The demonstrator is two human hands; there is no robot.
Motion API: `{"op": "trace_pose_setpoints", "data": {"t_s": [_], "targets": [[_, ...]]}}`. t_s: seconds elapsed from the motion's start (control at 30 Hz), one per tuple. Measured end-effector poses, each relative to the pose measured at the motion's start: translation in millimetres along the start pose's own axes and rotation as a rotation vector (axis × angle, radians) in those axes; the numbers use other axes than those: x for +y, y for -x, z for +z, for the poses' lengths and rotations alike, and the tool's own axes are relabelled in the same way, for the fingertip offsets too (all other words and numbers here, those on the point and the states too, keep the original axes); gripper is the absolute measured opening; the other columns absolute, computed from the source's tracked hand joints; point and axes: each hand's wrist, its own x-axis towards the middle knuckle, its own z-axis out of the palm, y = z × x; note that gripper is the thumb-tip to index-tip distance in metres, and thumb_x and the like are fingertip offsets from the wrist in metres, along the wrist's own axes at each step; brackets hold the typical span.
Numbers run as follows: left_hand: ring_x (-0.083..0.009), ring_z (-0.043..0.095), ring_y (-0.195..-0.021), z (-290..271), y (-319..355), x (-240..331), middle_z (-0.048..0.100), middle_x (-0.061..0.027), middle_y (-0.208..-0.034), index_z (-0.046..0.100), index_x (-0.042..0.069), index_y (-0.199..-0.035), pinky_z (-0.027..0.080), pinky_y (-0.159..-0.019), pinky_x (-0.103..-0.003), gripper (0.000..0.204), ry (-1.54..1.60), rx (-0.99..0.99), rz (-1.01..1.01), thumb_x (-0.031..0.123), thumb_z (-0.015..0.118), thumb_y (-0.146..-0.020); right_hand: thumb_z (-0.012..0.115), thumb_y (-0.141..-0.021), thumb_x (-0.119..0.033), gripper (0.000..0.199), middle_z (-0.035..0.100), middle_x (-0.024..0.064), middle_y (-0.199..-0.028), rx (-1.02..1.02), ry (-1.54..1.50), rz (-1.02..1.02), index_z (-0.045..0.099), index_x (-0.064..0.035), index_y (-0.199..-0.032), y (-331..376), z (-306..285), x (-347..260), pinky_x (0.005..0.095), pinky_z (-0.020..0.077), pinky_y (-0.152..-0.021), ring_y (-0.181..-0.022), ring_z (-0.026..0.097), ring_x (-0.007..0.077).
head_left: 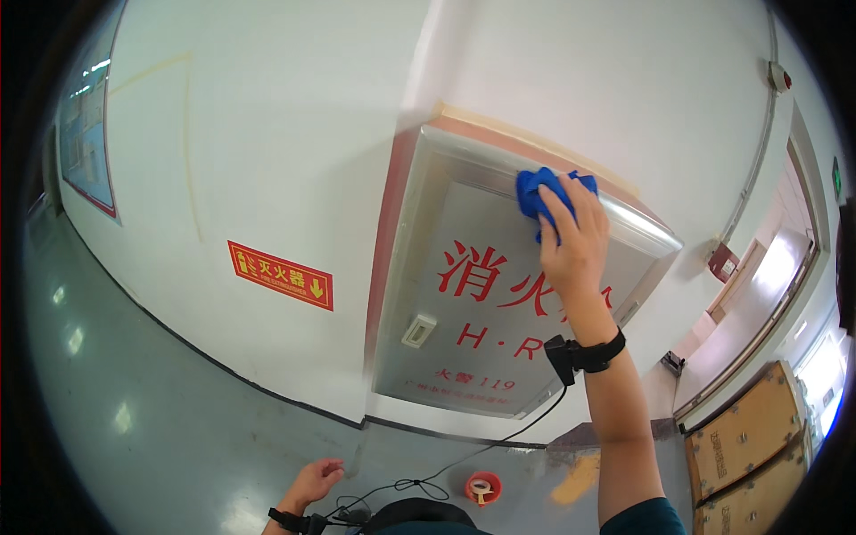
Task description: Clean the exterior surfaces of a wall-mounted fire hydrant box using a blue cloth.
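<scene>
The right hand (575, 242) grips a blue cloth (537, 191) against the top edge of a gray box (486, 314) on the wall (294, 160). The left hand (312, 482) is low, loosely open, near a black cord (407, 484) and left of a red tub (472, 488).

Red-yellow sign (280, 275) on white wall (267, 160); red tub (497, 485) on grey floor (178, 401); wooden crates (747, 437) at right.

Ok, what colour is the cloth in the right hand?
The cloth is plain blue, seen best in the head view.
</scene>
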Motion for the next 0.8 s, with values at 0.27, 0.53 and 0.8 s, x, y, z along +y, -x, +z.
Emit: {"op": "trace_pose_setpoints", "data": {"t_s": [0.27,0.53,0.8], "targets": [[-0.0177,0.066,-0.095,6,0,13,0.07,-0.0116,-0.105,0.062,0.002,-0.121,0.051,-0.085,-0.03,0.035,-0.014,-0.029,-0.02,0.02,0.065,-0.091,0.066,-0.081,-0.004,0.034,0.059,0.0115,-0.127,0.048,0.122,0.095,0.066,-0.0111,-0.115,38,-37,60,0.0442,0.0412,-0.1,-0.117,0.055,0.0316],[-0.0162,0.066,-0.097,12,-16,44,0.07,-0.0104,-0.106,0.06,0.0,-0.12,0.051,-0.086,-0.029,0.033,-0.105,-0.094,0.006,0.016,0.064,-0.092,0.064,-0.084,-0.003,0.032,0.06,0.0143,-0.125,0.133,0.204,0.263,0.065,-0.0076,-0.116,76,-76,120,0.0426,0.0425,-0.099,-0.115,0.056,0.0337],[-0.017,0.065,-0.098,18,-39,15,0.069,-0.0112,-0.106,0.058,-0.003,-0.122,0.051,-0.088,-0.03,0.034,-0.099,-0.14,-0.005,0.014,0.062,-0.093,0.064,-0.087,-0.006,0.032,0.059,0.0143,-0.127,0.193,-0.012,0.515,0.064,-0.0082,-0.119,101,-97,152,0.0393,0.0458,-0.097,-0.113,0.057,0.0332]]}}
